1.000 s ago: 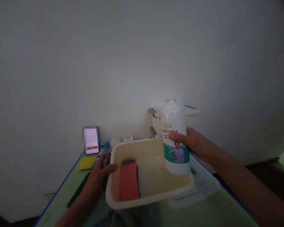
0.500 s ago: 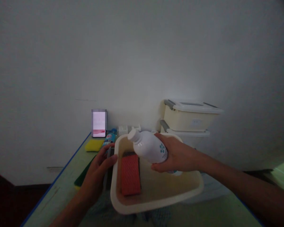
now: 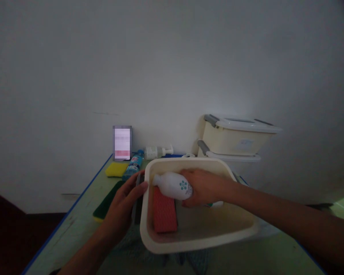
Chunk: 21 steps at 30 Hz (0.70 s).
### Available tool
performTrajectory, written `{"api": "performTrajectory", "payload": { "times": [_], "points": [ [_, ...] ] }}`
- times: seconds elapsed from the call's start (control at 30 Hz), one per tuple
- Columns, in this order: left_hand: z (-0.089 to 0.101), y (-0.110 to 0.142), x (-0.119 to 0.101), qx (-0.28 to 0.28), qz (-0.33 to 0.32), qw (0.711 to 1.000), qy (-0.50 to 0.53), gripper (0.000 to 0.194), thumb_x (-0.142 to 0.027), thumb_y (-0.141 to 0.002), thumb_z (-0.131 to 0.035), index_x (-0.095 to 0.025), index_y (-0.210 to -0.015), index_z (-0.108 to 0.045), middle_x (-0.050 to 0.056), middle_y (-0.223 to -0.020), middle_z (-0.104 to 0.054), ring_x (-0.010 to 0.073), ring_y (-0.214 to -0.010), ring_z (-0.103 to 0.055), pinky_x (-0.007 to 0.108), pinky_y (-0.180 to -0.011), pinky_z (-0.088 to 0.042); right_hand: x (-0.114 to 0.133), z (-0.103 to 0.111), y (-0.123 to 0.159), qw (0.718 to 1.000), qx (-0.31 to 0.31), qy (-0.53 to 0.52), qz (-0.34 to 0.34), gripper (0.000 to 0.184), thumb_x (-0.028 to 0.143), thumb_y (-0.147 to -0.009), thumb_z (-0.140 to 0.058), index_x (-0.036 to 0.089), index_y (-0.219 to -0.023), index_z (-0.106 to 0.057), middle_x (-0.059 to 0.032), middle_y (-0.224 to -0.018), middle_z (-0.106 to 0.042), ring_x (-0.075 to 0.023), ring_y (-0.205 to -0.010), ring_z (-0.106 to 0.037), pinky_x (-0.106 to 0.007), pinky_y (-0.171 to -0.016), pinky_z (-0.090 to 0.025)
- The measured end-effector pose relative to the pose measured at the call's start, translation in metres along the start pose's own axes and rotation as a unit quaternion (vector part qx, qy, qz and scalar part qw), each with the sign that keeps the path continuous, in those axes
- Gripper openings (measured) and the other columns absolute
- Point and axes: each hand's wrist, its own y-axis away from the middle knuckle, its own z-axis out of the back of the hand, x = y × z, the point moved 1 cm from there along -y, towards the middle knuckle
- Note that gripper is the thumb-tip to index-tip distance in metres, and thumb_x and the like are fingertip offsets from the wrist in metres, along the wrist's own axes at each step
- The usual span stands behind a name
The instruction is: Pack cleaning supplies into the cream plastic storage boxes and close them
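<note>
My right hand [image 3: 202, 187] is wrapped round the lower end of a white bottle [image 3: 172, 185] with a small blue-green flower mark. The bottle lies nearly sideways inside a cream plastic bin [image 3: 199, 244], its neck pointing to the left wall. Below it in the bin is a red sponge [image 3: 165, 212]. Partly behind my right hand, another white item with a bit of green [image 3: 216, 204] shows in the bin. My left hand [image 3: 126, 198] grips the bin's left side, thumb on the rim and fingers outside.
Left of the bin lie a green-and-yellow sponge [image 3: 109, 202], a yellow sponge [image 3: 116, 169] and a blue bottle [image 3: 134, 165]. A pump bottle [image 3: 156, 152] lies by the wall, and a phone [image 3: 122, 143] stands upright. Lidded boxes [image 3: 232, 139] are stacked at the back right. Cloth [image 3: 197, 259] lies in front.
My right hand has lowered the white bottle from above the bin down into it, tilting it flatter. My left hand stays on the bin's side. The view has shifted slightly.
</note>
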Motion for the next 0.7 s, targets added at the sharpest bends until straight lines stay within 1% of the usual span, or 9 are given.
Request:
{"api": "performTrajectory", "payload": {
  "times": [0.13,0.23,0.3,0.4,0.53,0.6,0.7],
  "points": [
    [0.0038,-0.0026,0.0038,0.025,0.010,1.000,0.010,0.048,-0.029,-0.066,-0.071,-0.022,-0.113,-0.061,0.005,-0.095,-0.073,0.0240,-0.082,-0.069,0.025,-0.062,-0.055,-0.0003,-0.0030,-0.0038,1.000,0.009,0.011,0.004,0.059,0.052,-0.056,-0.067,0.016,-0.102,-0.061,-0.0138,-0.095,-0.069,-0.0308,-0.080,-0.065,-0.036,-0.062,-0.049],
    [0.0050,-0.0041,0.0052,0.034,0.008,0.999,0.021,0.044,-0.029,-0.068,-0.070,-0.022,-0.111,-0.062,0.005,-0.096,-0.072,0.0234,-0.084,-0.069,0.024,-0.064,-0.054,-0.0010,-0.0036,-0.0069,0.999,0.019,0.004,0.030,0.053,0.050,-0.057,-0.067,0.017,-0.099,-0.063,-0.0124,-0.095,-0.070,-0.0297,-0.080,-0.066,-0.034,-0.062,-0.048],
    [0.0039,-0.0042,0.0049,0.042,0.003,0.999,0.032,0.042,-0.028,-0.069,-0.069,-0.021,-0.109,-0.062,0.005,-0.097,-0.072,0.0236,-0.087,-0.068,0.024,-0.066,-0.054,-0.0017,-0.0039,-0.0076,0.999,0.026,-0.006,0.032,0.051,0.048,-0.058,-0.068,0.018,-0.099,-0.063,-0.0118,-0.095,-0.070,-0.0292,-0.081,-0.066,-0.034,-0.062,-0.048],
    [0.0016,-0.0035,0.0036,0.032,0.000,0.999,0.035,0.038,-0.026,-0.069,-0.068,-0.021,-0.107,-0.063,0.004,-0.098,-0.072,0.0220,-0.088,-0.068,0.021,-0.066,-0.054,-0.0020,-0.0053,-0.0057,1.000,0.026,0.000,0.014,0.058,0.050,-0.058,-0.068,0.016,-0.105,-0.060,-0.0134,-0.096,-0.069,-0.0303,-0.082,-0.065,-0.035,-0.063,-0.048],
    [0.0011,-0.0038,0.0038,-0.007,0.017,1.000,0.023,0.040,-0.023,-0.070,-0.066,-0.021,-0.110,-0.062,0.003,-0.096,-0.072,0.0204,-0.088,-0.068,0.019,-0.063,-0.053,0.0005,-0.0053,-0.0015,0.999,-0.015,0.048,0.009,0.068,0.055,-0.060,-0.069,0.012,-0.112,-0.055,-0.0177,-0.103,-0.066,-0.0336,-0.089,-0.063,-0.039,-0.070,-0.048],
    [0.0017,-0.0054,0.0047,-0.008,0.025,0.999,0.024,0.045,-0.023,-0.070,-0.066,-0.021,-0.114,-0.059,0.003,-0.096,-0.072,0.0214,-0.089,-0.068,0.020,-0.064,-0.054,0.0014,-0.0033,-0.0006,0.998,-0.019,0.063,0.015,0.068,0.057,-0.063,-0.066,0.010,-0.111,-0.056,-0.0189,-0.105,-0.065,-0.0345,-0.091,-0.062,-0.040,-0.073,-0.048],
    [0.0033,-0.0093,0.0065,0.018,0.026,0.999,0.033,0.050,-0.025,-0.071,-0.066,-0.020,-0.119,-0.056,0.005,-0.100,-0.072,0.0238,-0.093,-0.067,0.024,-0.068,-0.055,-0.0004,-0.0004,-0.0001,0.998,0.010,0.056,0.035,0.068,0.061,-0.068,-0.060,0.011,-0.114,-0.056,-0.0191,-0.108,-0.064,-0.0351,-0.093,-0.062,-0.041,-0.074,-0.048]
  ]
}}
